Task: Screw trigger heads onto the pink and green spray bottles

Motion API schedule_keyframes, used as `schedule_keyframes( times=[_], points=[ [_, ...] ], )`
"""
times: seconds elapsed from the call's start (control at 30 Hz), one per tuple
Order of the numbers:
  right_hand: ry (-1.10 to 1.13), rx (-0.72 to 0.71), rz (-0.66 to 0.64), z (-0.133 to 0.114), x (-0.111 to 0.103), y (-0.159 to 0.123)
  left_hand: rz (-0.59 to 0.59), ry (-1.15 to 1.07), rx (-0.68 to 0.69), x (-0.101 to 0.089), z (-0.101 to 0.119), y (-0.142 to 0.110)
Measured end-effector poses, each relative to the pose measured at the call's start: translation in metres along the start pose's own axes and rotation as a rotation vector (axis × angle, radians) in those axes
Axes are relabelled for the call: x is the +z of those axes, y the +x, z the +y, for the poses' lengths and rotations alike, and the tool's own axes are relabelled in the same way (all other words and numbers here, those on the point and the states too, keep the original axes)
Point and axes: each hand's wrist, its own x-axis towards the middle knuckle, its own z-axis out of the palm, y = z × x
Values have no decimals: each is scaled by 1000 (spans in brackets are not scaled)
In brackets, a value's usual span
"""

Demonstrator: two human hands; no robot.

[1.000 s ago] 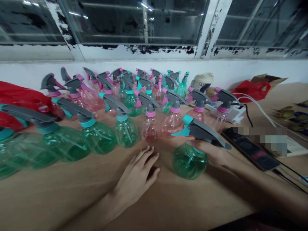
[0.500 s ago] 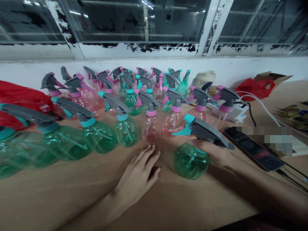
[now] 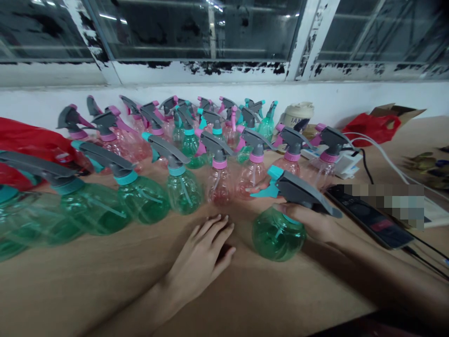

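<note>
My right hand (image 3: 308, 220) is wrapped round the neck of a green spray bottle (image 3: 278, 236) with a grey and turquoise trigger head. That bottle is upright, with liquid inside, and its nozzle points left. My left hand (image 3: 203, 250) lies palm down on the wooden table (image 3: 115, 285), fingers stretched out and holding nothing. Just beyond its fingertips stand a pink spray bottle (image 3: 219, 182) and a green spray bottle (image 3: 184, 189). Further left, more green spray bottles (image 3: 143, 199) form a row.
Behind, several pink and green spray bottles (image 3: 191, 145) crowd toward the wall. A red bag (image 3: 31, 140) lies at left. On the right are a phone (image 3: 368, 217) with cables, a white power strip (image 3: 347, 164), a lidded tub (image 3: 298, 112) and another red bag (image 3: 373, 128).
My left fingers have shifted very slightly on the table. The view has drifted a little; my right hand and its spray bottle stay in place.
</note>
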Motion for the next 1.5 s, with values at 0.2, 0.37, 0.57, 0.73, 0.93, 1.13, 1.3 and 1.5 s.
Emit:
schedule_keyframes(
  times=[0.2, 0.37, 0.57, 0.73, 0.93, 1.13, 1.3, 1.5],
  points=[
    [7, -32, -54, 1, -1, 1, -4, -8, 5, -1, 0, 0],
    [25, 37, 24, 2, 2, -2, -8, 0, 3, -1, 1, 0],
    [3, -47, -31, -2, 3, 1, 3, -15, 18, -1, 1, 0],
    [46, -93, -27, -11, 7, 5, 10, -20, 21, -2, 0, 0],
    [80, -84, -58, -12, 7, 6, 7, 16, 12, 0, -2, 0],
    [57, -81, -58, -15, 8, 7, -2, 22, -1, 2, -3, -1],
    [2, 0, 37, -12, 9, 4, -9, 23, -6, 1, -3, -2],
    [-43, -114, -46, -19, 12, 12, 15, 34, -8, 1, -2, -2]
  ],
)
